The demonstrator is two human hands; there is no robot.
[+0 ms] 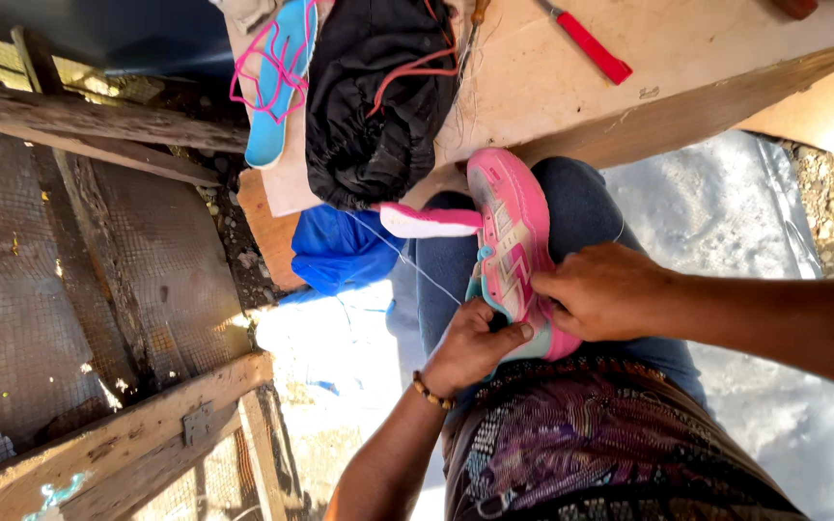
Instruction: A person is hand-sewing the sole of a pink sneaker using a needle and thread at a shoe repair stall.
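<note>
A pink sneaker with pale blue trim rests sole-side up on my lap, over blue jeans. My left hand, with a bead bracelet at the wrist, grips the shoe's near end from the left. My right hand presses on the sole's edge from the right, fingers closed against it. A thin white thread runs taut from the shoe up to the left.
A wooden board ahead carries a black bag, a blue insole with pink laces, and a red-handled tool. A blue cloth lies below it. A wire-mesh wooden frame stands left; gravel lies right.
</note>
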